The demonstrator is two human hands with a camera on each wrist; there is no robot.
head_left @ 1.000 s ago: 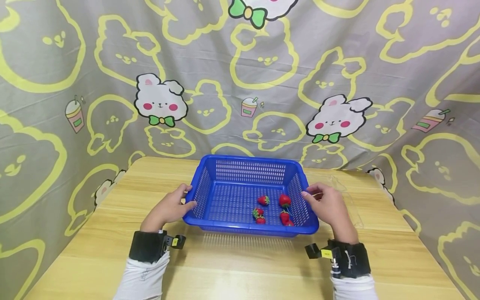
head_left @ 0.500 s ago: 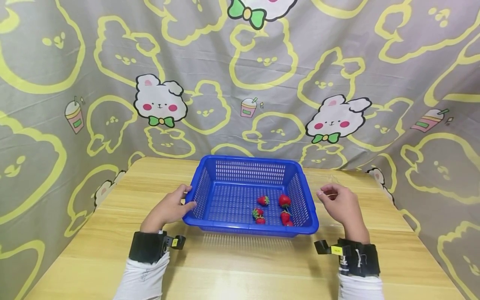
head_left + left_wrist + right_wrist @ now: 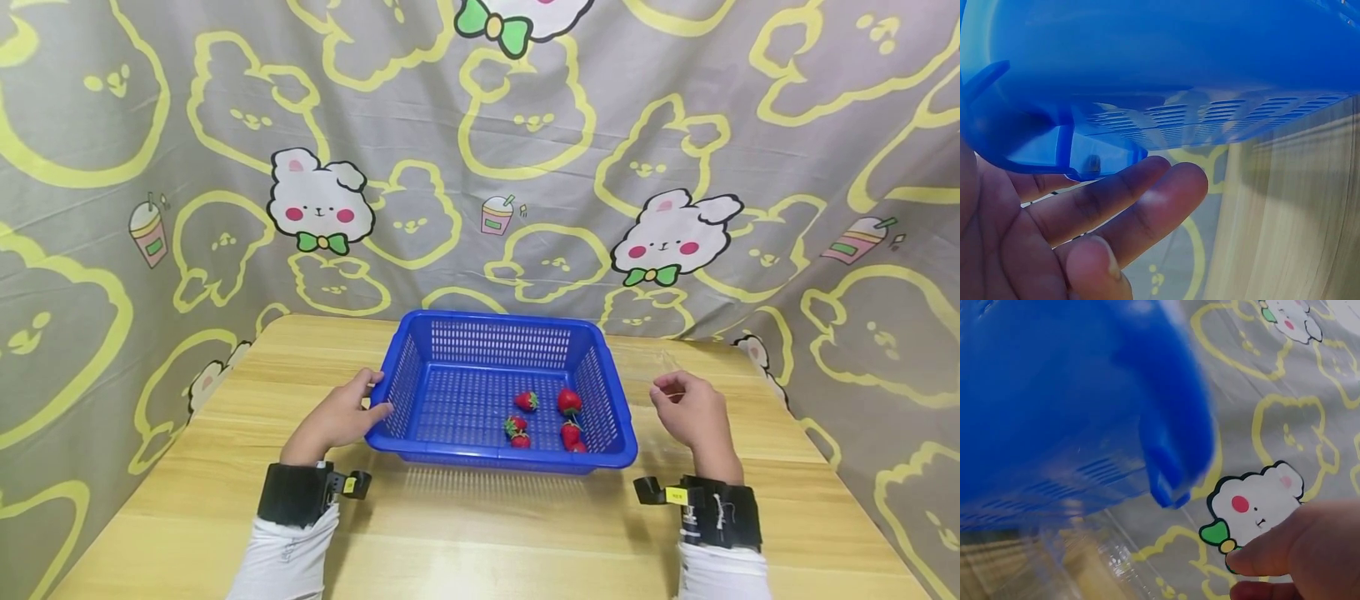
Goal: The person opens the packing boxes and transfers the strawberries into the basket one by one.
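Note:
A blue plastic basket with slotted walls stands on the wooden table. Several red strawberries with green leaves lie on its floor, mostly toward the right. At the basket's left end, my left hand grips the rim, its thumb over the top. The left wrist view shows fingers stretched beneath the rim. My right hand hovers to the right of the basket, apart from it, fingers loosely bent with nothing visible in them. In the right wrist view a gap separates its fingers from the basket's rim.
Clear plastic, hard to make out, lies on the table right of the basket, partly behind my right hand. A grey curtain with yellow cartoon outlines hangs behind and at both sides.
My right hand has let go of the basket's right rim and moved away to the right. The left hand and the strawberries stay essentially where they were.

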